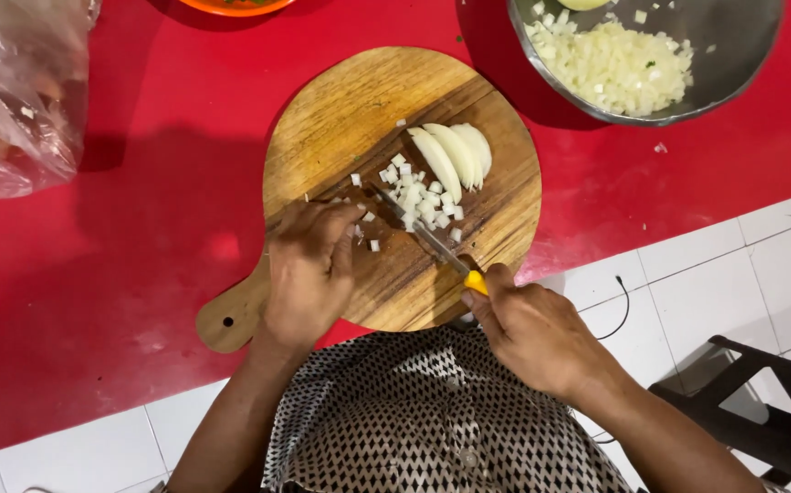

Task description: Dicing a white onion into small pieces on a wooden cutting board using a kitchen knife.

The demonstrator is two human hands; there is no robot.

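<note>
Right hand (532,333), fingers closed around yellow-handled knife (427,237), blade amid diced onion (418,201). Left hand (309,265), fingers curled, empty, resting on round wooden board (340,119), red worktop (94,274).

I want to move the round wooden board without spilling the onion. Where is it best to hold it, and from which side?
Probably grip the wooden board by its short handle, coming from the lower left. The handle sticks out past the round part, bare of onion pieces, beside the left hand.
</note>
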